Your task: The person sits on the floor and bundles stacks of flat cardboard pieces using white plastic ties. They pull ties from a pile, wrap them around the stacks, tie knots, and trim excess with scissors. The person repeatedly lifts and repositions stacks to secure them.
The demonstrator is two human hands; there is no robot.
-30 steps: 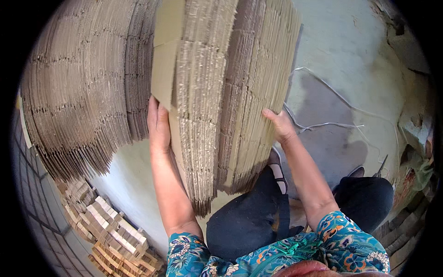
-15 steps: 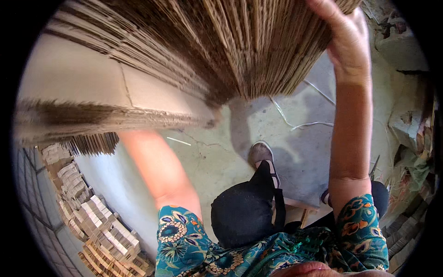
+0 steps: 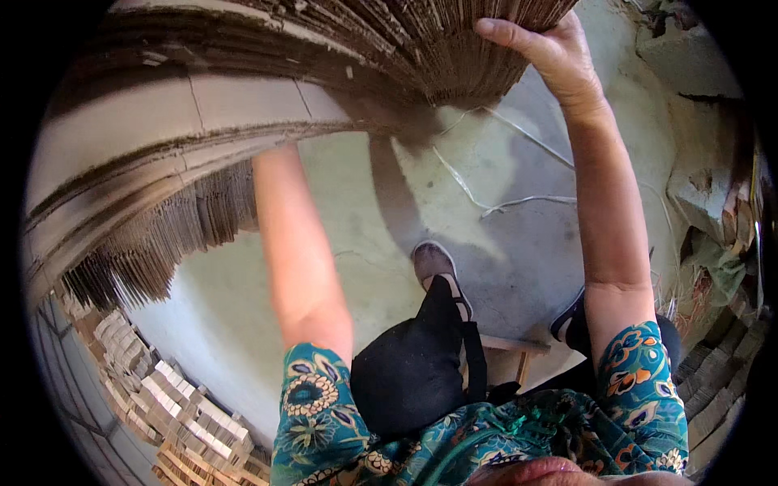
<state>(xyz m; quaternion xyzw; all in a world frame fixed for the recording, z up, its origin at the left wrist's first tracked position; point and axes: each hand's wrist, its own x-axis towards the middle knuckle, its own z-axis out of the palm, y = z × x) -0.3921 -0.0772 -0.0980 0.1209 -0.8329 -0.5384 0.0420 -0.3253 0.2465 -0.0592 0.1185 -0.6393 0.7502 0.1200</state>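
Note:
A thick fanned bundle of brown cardboard sheets point(image 3: 438, 61) fills the top of the view, its cut edges toward me. My right hand point(image 3: 559, 57) grips the bundle's right side, thumb on the near face and the other fingers mostly hidden behind. On the left, wide cardboard flaps point(image 3: 235, 105) with crease lines spread out from the bundle. My left forearm point(image 3: 296, 243) goes up under these flaps, which hide the left hand and its fingers. Below the flaps hang more cardboard edges point(image 3: 162, 235), close to the left forearm.
Pale strapping point(image 3: 519, 202) lies on the concrete floor point(image 3: 348, 211) near my shoe point(image 3: 435, 263). Part of a wooden stool point(image 3: 510, 344) shows beside my legs. Stacks of cardboard point(image 3: 190, 405) stand at lower left; more piles point(image 3: 721, 373) and scraps line the right.
The bundle has shifted up and away, with both arms reaching farther. The left flaps have swung upward and more hanging cardboard edges show beneath them. My right hand keeps its grip.

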